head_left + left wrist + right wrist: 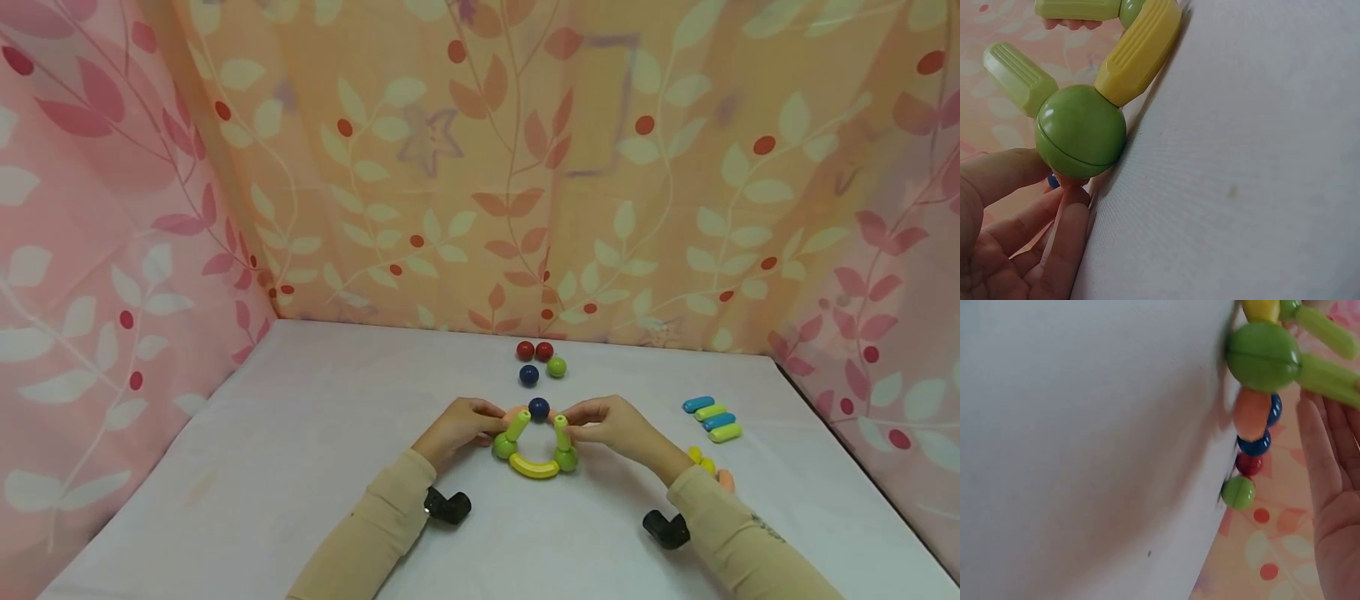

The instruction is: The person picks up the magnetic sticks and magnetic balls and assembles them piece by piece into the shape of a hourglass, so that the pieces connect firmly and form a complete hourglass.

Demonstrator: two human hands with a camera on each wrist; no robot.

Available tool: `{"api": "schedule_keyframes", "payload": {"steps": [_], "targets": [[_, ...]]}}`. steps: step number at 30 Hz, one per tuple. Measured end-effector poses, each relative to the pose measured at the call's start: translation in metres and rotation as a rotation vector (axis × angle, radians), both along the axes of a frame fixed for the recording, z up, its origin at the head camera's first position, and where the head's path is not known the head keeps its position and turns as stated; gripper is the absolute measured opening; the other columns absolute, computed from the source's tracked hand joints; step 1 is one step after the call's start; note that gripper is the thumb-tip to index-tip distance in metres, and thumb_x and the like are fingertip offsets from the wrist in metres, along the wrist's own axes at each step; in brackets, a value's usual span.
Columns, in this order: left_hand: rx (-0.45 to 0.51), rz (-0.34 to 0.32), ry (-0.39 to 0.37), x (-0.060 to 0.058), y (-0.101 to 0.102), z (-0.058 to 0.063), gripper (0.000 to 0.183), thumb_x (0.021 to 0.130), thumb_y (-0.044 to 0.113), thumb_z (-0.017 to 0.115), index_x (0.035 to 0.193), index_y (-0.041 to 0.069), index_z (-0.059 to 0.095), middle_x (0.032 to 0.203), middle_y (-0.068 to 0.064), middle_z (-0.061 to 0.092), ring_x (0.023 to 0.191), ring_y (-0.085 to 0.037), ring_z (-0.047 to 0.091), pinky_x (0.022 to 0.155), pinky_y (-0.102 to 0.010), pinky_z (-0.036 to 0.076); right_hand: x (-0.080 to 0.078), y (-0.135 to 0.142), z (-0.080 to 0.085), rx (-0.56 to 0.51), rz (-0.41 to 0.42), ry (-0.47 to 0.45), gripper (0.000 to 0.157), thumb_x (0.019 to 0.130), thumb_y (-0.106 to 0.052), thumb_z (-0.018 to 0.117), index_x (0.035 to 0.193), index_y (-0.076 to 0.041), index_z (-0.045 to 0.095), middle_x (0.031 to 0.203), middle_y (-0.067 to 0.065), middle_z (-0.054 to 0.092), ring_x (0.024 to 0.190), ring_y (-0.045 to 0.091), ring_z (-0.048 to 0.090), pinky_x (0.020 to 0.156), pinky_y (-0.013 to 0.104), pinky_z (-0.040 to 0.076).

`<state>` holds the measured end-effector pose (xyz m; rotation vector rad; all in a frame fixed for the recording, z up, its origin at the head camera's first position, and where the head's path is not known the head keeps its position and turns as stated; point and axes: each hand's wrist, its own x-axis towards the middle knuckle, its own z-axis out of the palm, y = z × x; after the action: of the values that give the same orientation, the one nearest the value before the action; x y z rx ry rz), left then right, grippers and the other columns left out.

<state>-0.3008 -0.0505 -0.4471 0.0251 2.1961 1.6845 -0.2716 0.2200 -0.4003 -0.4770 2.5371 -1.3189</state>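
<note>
A ring of toy pieces lies on the white table (300, 517): a yellow curved piece (534, 467) at the near side, a green ball (505, 447) at left, another green ball (567, 458) at right, orange curved pieces and a dark blue ball (538, 408) at the far side. A light green stick (518, 425) rises from each green ball. My left hand (468, 425) pinches the orange piece (1071, 179) beside the left ball, thumb and fingertips close together. With its fingertips, my right hand (611, 425) holds the right light green stick (561, 432); its thumb is partly hidden.
Beyond the ring stand two red balls (534, 351), a green ball (557, 367) and a blue ball (528, 376). To the right lie several blue and green sticks (712, 419). Yellow pieces (701, 458) and an orange piece (725, 480) are partly behind my right forearm. Patterned curtains (480, 167) enclose the table.
</note>
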Motion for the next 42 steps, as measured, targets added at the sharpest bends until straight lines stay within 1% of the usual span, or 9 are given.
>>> {"api": "schedule_keyframes", "payload": {"steps": [2, 6, 10, 14, 16, 21, 28, 35, 42], "targets": [[0.002, -0.012, 0.004, 0.000, -0.001, 0.000, 0.025, 0.088, 0.017, 0.075, 0.109, 0.003, 0.071, 0.102, -0.007, 0.072, 0.085, -0.012, 0.065, 0.074, -0.025, 0.057, -0.003, 0.005, 0.001, -0.044, -0.013, -0.056, 0.042, 0.089, -0.031, 0.074, 0.122, -0.004, 0.070, 0.119, 0.013, 0.072, 0.104, 0.020, 0.067, 0.095, 0.039, 0.057], [-0.006, -0.073, 0.002, 0.001, -0.011, 0.007, 0.029, 0.087, 0.018, 0.075, 0.111, 0.002, 0.070, 0.101, -0.007, 0.072, 0.086, -0.014, 0.066, 0.077, -0.027, 0.059, -0.012, 0.010, -0.003, -0.082, -0.138, -0.140, 0.048, 0.092, -0.032, 0.071, 0.126, 0.001, 0.065, 0.124, 0.015, 0.070, 0.106, 0.018, 0.070, 0.093, 0.035, 0.058], [-0.132, -0.177, -0.017, 0.003, -0.023, 0.021, 0.034, 0.086, 0.021, 0.075, 0.115, 0.004, 0.067, 0.095, -0.007, 0.072, 0.081, -0.015, 0.067, 0.079, -0.028, 0.057, -0.016, 0.002, -0.010, -0.054, -0.270, -0.209, 0.040, 0.094, -0.025, 0.069, 0.122, 0.004, 0.066, 0.112, 0.013, 0.074, 0.092, 0.015, 0.072, 0.085, 0.032, 0.060], [-0.238, -0.321, -0.048, 0.008, -0.024, 0.032, 0.049, 0.082, 0.021, 0.078, 0.125, 0.005, 0.059, 0.096, -0.007, 0.070, 0.077, -0.015, 0.068, 0.080, -0.031, 0.057, -0.015, -0.006, -0.013, -0.064, -0.300, -0.282, 0.037, 0.093, -0.019, 0.069, 0.121, 0.005, 0.066, 0.097, 0.010, 0.076, 0.078, 0.012, 0.070, 0.074, 0.029, 0.061], [-0.243, -0.351, -0.059, 0.011, -0.020, 0.035, 0.059, 0.080, 0.022, 0.081, 0.130, 0.006, 0.054, 0.098, -0.008, 0.068, 0.077, -0.016, 0.068, 0.082, -0.032, 0.057, -0.015, -0.009, -0.014, -0.068, -0.304, -0.305, 0.036, 0.092, -0.016, 0.069, 0.121, 0.006, 0.066, 0.092, 0.007, 0.075, 0.075, 0.011, 0.068, 0.071, 0.027, 0.061], [-0.278, -0.290, -0.009, 0.015, -0.009, 0.033, 0.062, 0.077, 0.029, 0.085, 0.126, 0.007, 0.054, 0.094, -0.006, 0.067, 0.077, -0.016, 0.065, 0.080, -0.031, 0.051, -0.011, -0.013, -0.014, -0.043, -0.324, -0.335, 0.030, 0.093, -0.015, 0.068, 0.117, 0.004, 0.068, 0.087, 0.004, 0.073, 0.072, 0.010, 0.065, 0.070, 0.025, 0.060], [-0.230, -0.218, 0.042, 0.012, -0.009, 0.030, 0.050, 0.079, 0.020, 0.083, 0.122, 0.006, 0.061, 0.102, -0.008, 0.065, 0.083, -0.017, 0.062, 0.070, -0.028, 0.056, -0.004, -0.016, -0.012, -0.068, -0.343, -0.370, 0.029, 0.091, -0.015, 0.072, 0.112, 0.005, 0.069, 0.081, 0.004, 0.072, 0.068, 0.010, 0.065, 0.066, 0.023, 0.059], [-0.150, -0.137, 0.081, 0.007, -0.011, 0.022, 0.046, 0.084, 0.016, 0.078, 0.126, 0.004, 0.062, 0.115, -0.010, 0.065, 0.091, -0.015, 0.064, 0.080, -0.028, 0.057, 0.006, -0.019, -0.013, -0.068, -0.372, -0.401, 0.024, 0.088, -0.015, 0.075, 0.103, 0.003, 0.069, 0.076, 0.007, 0.072, 0.063, 0.011, 0.067, 0.065, 0.024, 0.060], [-0.097, -0.067, 0.103, 0.004, -0.012, 0.016, 0.033, 0.086, 0.016, 0.076, 0.115, 0.004, 0.066, 0.115, -0.010, 0.068, 0.095, -0.016, 0.064, 0.085, -0.031, 0.057, 0.014, -0.018, -0.014, -0.104, -0.357, -0.405, 0.025, 0.090, -0.016, 0.073, 0.105, 0.004, 0.068, 0.079, 0.006, 0.074, 0.066, 0.011, 0.068, 0.065, 0.023, 0.060]]}}
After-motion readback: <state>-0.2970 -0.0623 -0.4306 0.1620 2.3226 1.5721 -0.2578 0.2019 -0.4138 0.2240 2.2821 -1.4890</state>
